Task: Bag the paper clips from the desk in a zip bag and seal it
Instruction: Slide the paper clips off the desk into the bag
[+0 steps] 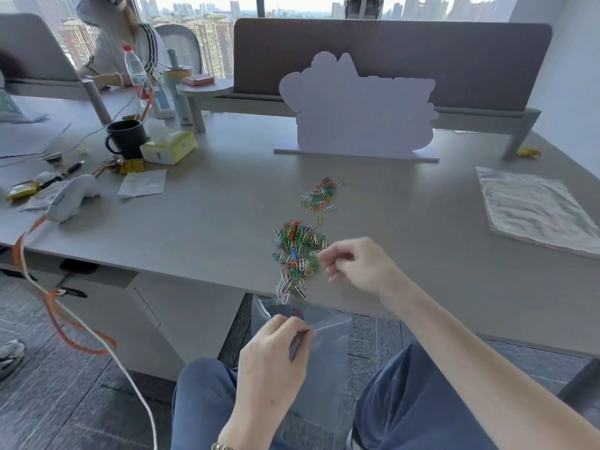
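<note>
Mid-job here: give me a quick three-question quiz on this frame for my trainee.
1. True or false: the zip bag lies flat on the desk.
2. How many separate heaps of paper clips are on the desk?
3. Which hand is by the near heap? A left B right

Key: 1 false, the left hand holds it below the desk edge. 2 two, near and far heap. 3 B, right hand.

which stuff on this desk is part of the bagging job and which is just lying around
Part of the job:
near pile of paper clips
far pile of paper clips
zip bag, held by the left hand
right hand, at the near pile

Just lying about:
black mug
tissue box
water bottle
pen
white cutout board
</note>
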The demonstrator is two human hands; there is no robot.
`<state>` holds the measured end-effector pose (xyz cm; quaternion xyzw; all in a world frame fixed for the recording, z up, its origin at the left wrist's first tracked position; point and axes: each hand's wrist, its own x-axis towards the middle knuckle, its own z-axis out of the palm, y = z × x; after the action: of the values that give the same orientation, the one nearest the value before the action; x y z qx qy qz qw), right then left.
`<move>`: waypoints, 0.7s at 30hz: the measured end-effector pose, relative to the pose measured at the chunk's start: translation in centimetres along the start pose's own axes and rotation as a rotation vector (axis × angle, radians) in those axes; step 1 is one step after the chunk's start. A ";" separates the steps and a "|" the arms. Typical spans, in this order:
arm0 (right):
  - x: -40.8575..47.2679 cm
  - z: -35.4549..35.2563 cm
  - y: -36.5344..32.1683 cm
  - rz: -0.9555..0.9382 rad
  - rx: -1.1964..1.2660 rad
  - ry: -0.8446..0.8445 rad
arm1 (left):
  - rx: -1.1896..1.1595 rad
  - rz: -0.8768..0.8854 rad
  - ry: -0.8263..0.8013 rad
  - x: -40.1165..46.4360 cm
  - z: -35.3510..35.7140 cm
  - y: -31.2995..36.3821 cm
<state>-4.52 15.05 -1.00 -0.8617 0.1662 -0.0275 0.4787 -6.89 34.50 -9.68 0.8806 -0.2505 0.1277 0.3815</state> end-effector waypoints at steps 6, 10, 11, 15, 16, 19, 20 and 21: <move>4.0 -0.5 -0.3 -0.118 -0.450 -0.006 | 0.024 -0.007 -0.017 0.0 0.0 0.2; 3.0 0.6 -0.1 -0.223 -0.471 -0.145 | 0.029 -0.004 -0.019 -0.1 -0.1 -0.1; 2.6 0.9 0.0 -0.239 -0.449 -0.156 | 0.029 -0.007 -0.014 -0.1 -0.1 -0.2; 0.8 1.8 0.3 -0.282 -0.352 -0.188 | 0.029 -0.025 0.003 0.0 -0.6 -0.5; 0.4 1.9 0.3 -0.285 -0.335 -0.202 | 0.027 -0.028 0.008 0.1 -0.7 -0.6; -0.6 2.5 0.2 -0.290 -0.276 -0.246 | 0.027 -0.010 0.009 0.2 -1.0 -0.9; -0.9 2.6 0.3 -0.284 -0.247 -0.261 | 0.029 -0.002 0.005 0.2 -1.1 -0.9; -1.0 2.6 0.3 -0.270 -0.205 -0.276 | 0.027 0.004 0.001 0.3 -1.2 -1.0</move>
<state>-5.05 17.35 -2.49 -0.9158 -0.0160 0.0441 0.3989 -6.16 35.86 -9.39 0.8851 -0.2503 0.1321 0.3693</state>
